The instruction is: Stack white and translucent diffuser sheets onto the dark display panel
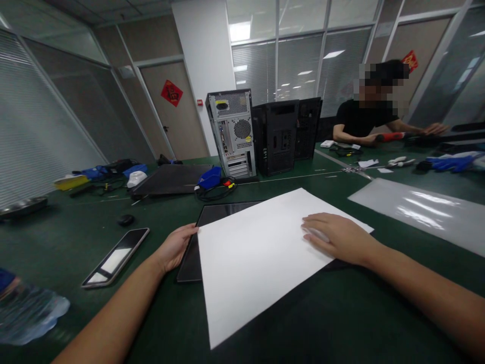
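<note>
A white sheet (257, 258) lies askew over a dark, glossy flat panel (215, 215) with a thin black frame. Much of the panel is hidden under the sheet; its left end and part of its back edge show. My left hand (176, 247) grips the panel's left edge, its thumb on top beside the sheet's left corner and the other fingers mostly hidden. On the right part of the sheet rests my right hand (331, 235), palm down, with fingers stretched out. The sheet's near corner reaches past the panel over the green table (159, 323).
Left of my arm are a phone (115, 258), a black mouse (126, 220) and a plastic bottle (34, 308). Behind stand a computer case (235, 134) and black panels (280, 136). A clear sheet (420, 210) lies right; a co-worker (364, 121) sits beyond.
</note>
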A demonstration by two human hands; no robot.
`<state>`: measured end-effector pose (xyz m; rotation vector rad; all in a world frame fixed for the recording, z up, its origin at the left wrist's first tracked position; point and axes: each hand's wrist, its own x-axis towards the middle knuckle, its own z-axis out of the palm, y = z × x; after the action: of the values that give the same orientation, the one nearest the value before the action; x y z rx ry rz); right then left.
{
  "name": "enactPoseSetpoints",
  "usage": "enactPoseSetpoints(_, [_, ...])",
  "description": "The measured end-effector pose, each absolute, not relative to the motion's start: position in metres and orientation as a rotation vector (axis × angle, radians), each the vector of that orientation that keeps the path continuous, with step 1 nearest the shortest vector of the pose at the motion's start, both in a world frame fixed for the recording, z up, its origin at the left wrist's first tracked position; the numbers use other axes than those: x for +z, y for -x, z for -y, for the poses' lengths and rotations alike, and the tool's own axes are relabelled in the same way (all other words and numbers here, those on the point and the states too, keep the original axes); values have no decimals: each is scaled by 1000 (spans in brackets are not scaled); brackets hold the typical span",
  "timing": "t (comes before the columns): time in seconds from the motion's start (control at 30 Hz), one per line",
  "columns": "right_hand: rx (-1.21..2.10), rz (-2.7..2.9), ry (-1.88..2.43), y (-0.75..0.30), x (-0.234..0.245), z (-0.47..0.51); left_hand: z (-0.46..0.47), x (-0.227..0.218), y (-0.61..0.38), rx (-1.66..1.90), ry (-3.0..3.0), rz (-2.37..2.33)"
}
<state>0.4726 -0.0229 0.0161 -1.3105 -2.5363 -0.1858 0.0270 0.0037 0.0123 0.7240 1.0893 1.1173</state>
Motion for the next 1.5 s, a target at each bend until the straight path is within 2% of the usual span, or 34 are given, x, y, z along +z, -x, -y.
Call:
enactPoseSetpoints(0.23, [-268,2596,1475,-466,21,24,-3,15,-29,1134,-722,-1100])
enactPoseSetpoints(0.47, [-129,2687,1268,-455,31,34,-5,13,-28,1142,-732,-1221])
enactPoseSetpoints(0.7, [79,2667,1198,-464,25,30,-6,8,-24,1057,-802,-1110])
enactPoseSetpoints(1.33, [111,2683,1158,-475,25,25,-7,8,-20,1032,-832,-1093])
enactPoseSetpoints(1.5, [166,2730,958,-481,25,26,-4,10,-23,1033,-850,-1113])
